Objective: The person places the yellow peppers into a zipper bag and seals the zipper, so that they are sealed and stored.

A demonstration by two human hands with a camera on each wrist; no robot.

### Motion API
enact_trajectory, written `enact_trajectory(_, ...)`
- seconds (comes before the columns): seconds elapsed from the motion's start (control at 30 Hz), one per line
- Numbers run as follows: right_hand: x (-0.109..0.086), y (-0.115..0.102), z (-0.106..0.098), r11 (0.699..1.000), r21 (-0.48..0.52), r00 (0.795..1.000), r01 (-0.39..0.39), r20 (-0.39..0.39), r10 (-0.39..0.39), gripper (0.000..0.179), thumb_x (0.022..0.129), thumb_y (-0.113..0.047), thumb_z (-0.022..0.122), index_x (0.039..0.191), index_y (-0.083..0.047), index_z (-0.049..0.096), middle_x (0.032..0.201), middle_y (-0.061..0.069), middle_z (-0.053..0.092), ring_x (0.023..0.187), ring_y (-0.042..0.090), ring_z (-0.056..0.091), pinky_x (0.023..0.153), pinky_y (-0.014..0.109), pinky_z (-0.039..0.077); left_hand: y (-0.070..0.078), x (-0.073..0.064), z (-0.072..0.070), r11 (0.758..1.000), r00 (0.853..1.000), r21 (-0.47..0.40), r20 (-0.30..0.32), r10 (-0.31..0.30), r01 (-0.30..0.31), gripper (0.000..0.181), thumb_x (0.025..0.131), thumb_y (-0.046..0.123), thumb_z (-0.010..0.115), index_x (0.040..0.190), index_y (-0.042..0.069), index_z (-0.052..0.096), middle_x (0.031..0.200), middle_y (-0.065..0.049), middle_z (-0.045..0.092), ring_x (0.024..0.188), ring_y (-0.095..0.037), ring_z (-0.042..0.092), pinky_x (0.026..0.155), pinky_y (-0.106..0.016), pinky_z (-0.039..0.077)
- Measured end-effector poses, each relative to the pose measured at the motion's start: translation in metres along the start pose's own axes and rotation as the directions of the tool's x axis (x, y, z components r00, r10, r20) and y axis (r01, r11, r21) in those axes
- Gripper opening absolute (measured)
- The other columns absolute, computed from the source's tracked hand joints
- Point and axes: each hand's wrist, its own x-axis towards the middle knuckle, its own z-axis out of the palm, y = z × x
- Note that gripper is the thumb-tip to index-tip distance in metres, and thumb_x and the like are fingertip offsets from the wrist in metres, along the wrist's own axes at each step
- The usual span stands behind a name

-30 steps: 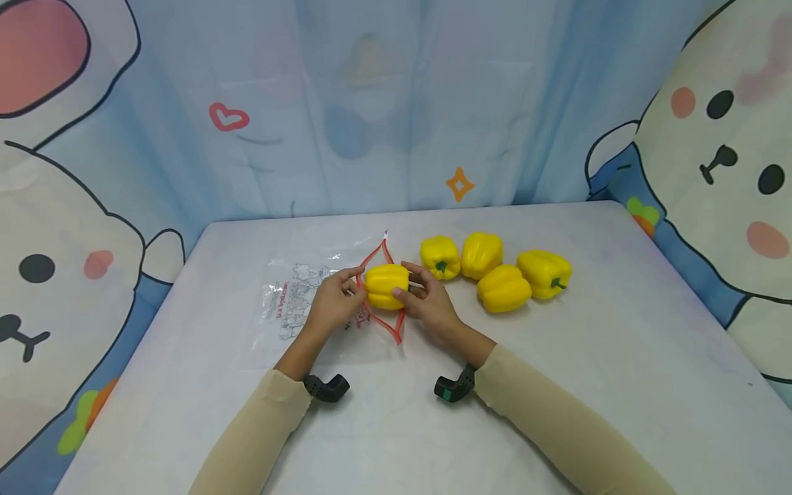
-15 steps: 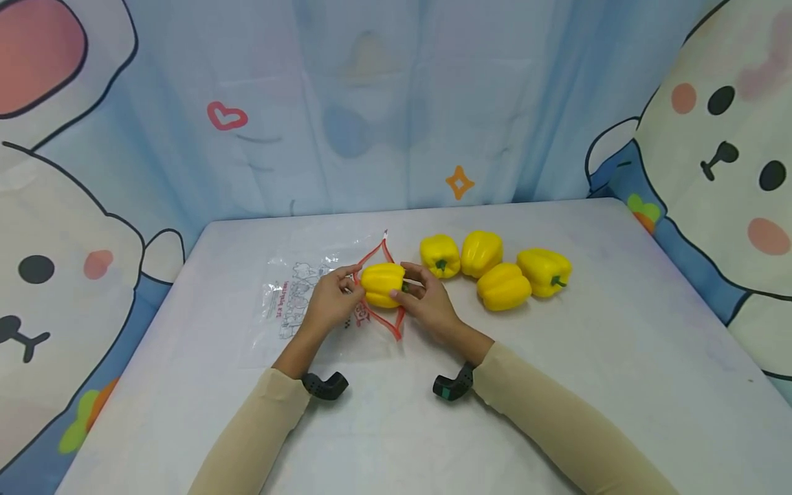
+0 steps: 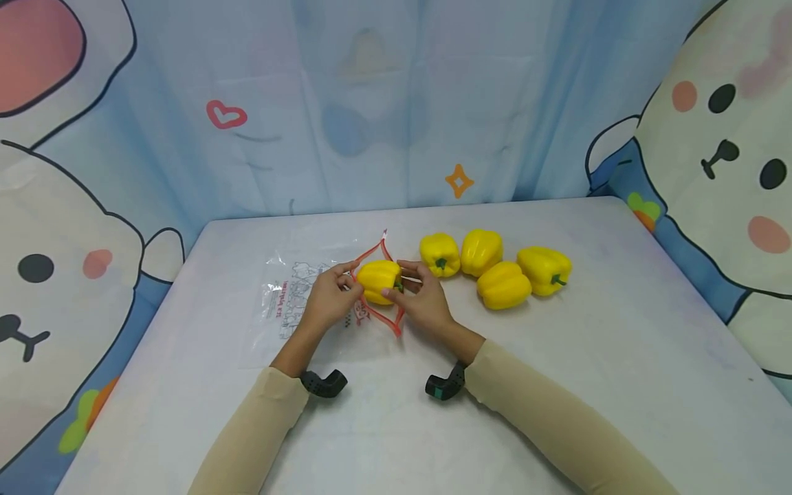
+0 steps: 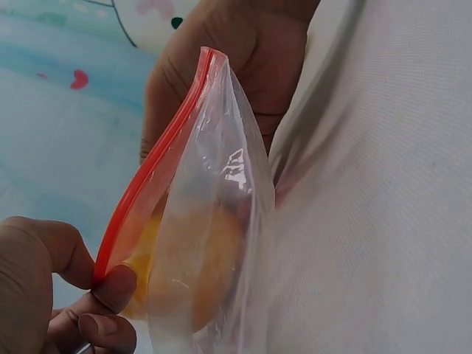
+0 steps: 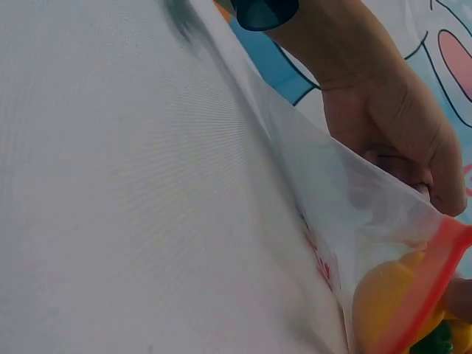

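A clear zip-top bag [image 3: 291, 299] with a red zip and printed drawings lies on the table, its mouth spread apart. My left hand [image 3: 328, 299] pinches the red zip edge [image 4: 140, 181] between thumb and fingers. With its fingers and thumb, my right hand [image 3: 427, 299] holds a yellow bell pepper [image 3: 376, 280] at the bag's mouth. The pepper's rounded end [image 5: 383, 295] shows through the plastic, inside the red rim, while its green stem [image 5: 435, 339] faces the right hand. Most of the right hand is out of its own wrist view.
Several more yellow bell peppers [image 3: 504, 285] sit grouped to the right of the bag. A white cloth covers the table [image 3: 557, 385]. Behind it hangs a light blue curtain [image 3: 371, 137] with cartoon prints. Each wrist wears a small black camera [image 3: 324, 383].
The right hand has moved the held pepper slightly left, further into the bag's mouth. The left hand stays at the zip edge, and the other peppers have not moved.
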Motion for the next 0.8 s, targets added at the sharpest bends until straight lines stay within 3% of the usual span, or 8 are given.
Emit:
enact_trajectory(0.17,-0.003,-0.007,0.003,0.999,-0.024,1.0,-0.03,-0.003,0.03,0.062,0.087,-0.022,0.072,0.141,-0.011,0.042,0.142,0.013,0.046,0.132,0.034,0.052,0.107,0.042,0.045,-0.001,0.001,0.0,0.999,1.0,-0.042,0.003,-0.008,0.008,0.032,0.084,0.018,0.059,0.112,0.008,0.071,0.117,-0.007,0.065,0.068,-0.018,0.049,0.052,-0.022,0.036)
enact_trajectory(0.3,-0.004,-0.009,0.003,0.999,-0.018,0.999,-0.045,-0.002,0.045,0.059,0.088,-0.016,0.068,0.141,-0.013,0.042,0.143,0.013,0.046,0.133,0.033,0.051,0.108,0.042,0.044,-0.003,0.001,0.0,0.998,1.0,-0.063,0.01,-0.017,0.018,0.044,0.085,0.017,0.059,0.128,0.008,0.064,0.102,-0.009,0.064,0.068,-0.017,0.048,0.053,-0.022,0.036)
enact_trajectory(0.5,-0.003,-0.009,0.004,0.998,-0.064,1.0,-0.009,0.013,0.01,0.06,0.09,-0.02,0.07,0.143,-0.013,0.043,0.144,0.012,0.046,0.133,0.033,0.052,0.108,0.041,0.044,-0.005,0.001,0.001,0.995,0.999,-0.095,0.02,-0.027,0.029,0.052,0.085,0.017,0.059,0.137,0.009,0.056,0.064,-0.002,0.055,0.061,-0.015,0.045,0.052,-0.022,0.035)
enact_trajectory(0.8,-0.003,-0.012,0.004,0.99,-0.14,0.999,0.02,0.031,-0.016,0.061,0.094,-0.024,0.065,0.15,-0.021,0.042,0.144,0.012,0.048,0.132,0.031,0.053,0.109,0.04,0.043,-0.006,0.003,0.0,0.972,0.998,-0.224,0.028,-0.062,0.067,0.055,0.086,0.017,0.059,0.141,0.014,0.052,0.061,0.003,0.053,0.057,-0.013,0.043,0.052,-0.021,0.035)
